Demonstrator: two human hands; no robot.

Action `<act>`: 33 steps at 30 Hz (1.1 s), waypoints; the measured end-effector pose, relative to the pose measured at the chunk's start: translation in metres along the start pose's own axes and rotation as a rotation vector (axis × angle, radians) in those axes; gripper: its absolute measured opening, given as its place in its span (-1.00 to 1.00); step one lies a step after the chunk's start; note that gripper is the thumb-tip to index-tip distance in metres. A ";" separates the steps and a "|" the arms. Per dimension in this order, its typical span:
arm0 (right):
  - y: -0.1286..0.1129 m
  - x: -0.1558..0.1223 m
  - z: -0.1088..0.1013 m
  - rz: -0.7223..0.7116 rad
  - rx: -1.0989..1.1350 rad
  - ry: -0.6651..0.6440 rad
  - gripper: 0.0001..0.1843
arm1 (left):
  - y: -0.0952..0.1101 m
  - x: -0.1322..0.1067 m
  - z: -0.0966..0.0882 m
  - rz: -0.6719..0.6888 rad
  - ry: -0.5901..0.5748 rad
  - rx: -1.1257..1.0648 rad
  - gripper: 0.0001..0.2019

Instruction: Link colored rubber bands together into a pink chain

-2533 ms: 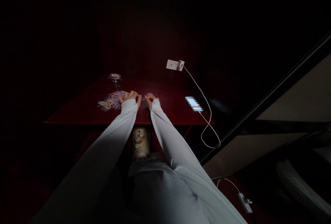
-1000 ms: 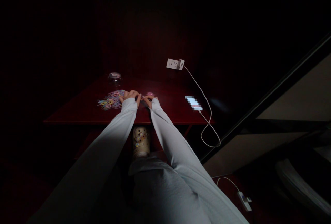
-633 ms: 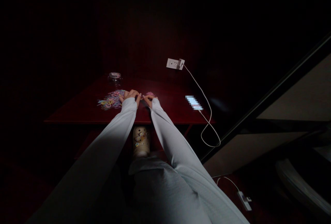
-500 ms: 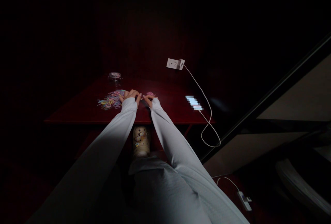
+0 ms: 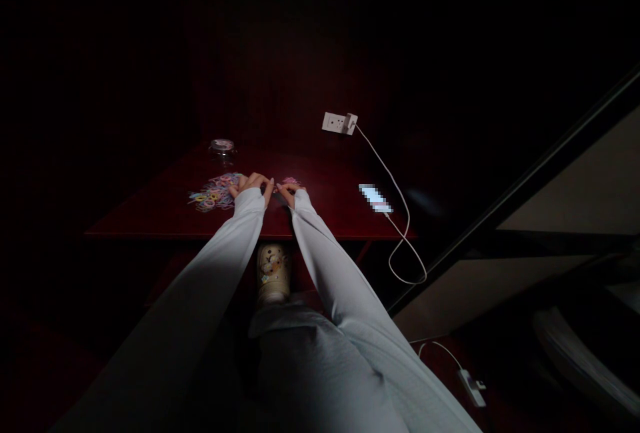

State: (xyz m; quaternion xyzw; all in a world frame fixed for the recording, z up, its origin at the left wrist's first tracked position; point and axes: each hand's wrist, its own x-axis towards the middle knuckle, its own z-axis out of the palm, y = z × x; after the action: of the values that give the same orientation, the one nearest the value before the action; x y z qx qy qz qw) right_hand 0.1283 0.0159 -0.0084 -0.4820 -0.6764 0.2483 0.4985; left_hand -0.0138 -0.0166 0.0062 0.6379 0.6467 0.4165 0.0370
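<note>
Over the dark red table my left hand (image 5: 253, 183) has its thumb and forefinger pinched together, the other fingers bent above the edge of a pile of pastel elastic hair ties (image 5: 214, 194). A small gap to the right, my right hand (image 5: 290, 194) also pinches, its fingertips facing the left ones. Whatever sits between the fingertips is too small and dim to make out. Just behind the right hand lies a small pink heap (image 5: 291, 181), probably more hair ties. Farther back on the left stands a round clear container (image 5: 221, 147).
A phone (image 5: 375, 198) lies on the right of the table (image 5: 150, 219). Its white cable (image 5: 395, 179) loops over the edge and up to a wall socket (image 5: 334, 123). Below the table is a beige clog (image 5: 273, 269). A power strip (image 5: 471, 387) rests on the floor at right.
The fingertips of both hands have shifted very slightly. The hair ties, container, phone and cable are where they were.
</note>
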 end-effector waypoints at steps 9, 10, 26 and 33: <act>0.003 0.000 0.002 -0.020 -0.012 -0.016 -0.54 | 0.003 -0.002 -0.004 -0.002 -0.029 0.001 -0.75; 0.002 0.000 0.002 -0.026 -0.021 -0.015 -0.55 | 0.003 -0.003 -0.005 -0.007 -0.023 -0.005 -0.74; -0.003 -0.002 -0.002 0.016 -0.081 -0.070 -0.57 | 0.006 -0.005 -0.009 -0.026 0.013 -0.057 -0.73; -0.005 -0.003 -0.002 -0.014 -0.094 -0.066 -0.57 | 0.003 -0.005 -0.009 -0.013 0.009 -0.054 -0.74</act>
State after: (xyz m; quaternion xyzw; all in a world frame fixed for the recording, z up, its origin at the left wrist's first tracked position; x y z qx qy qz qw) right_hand 0.1284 0.0111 -0.0047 -0.4916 -0.7067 0.2285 0.4546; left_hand -0.0151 -0.0255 0.0114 0.6308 0.6394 0.4363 0.0541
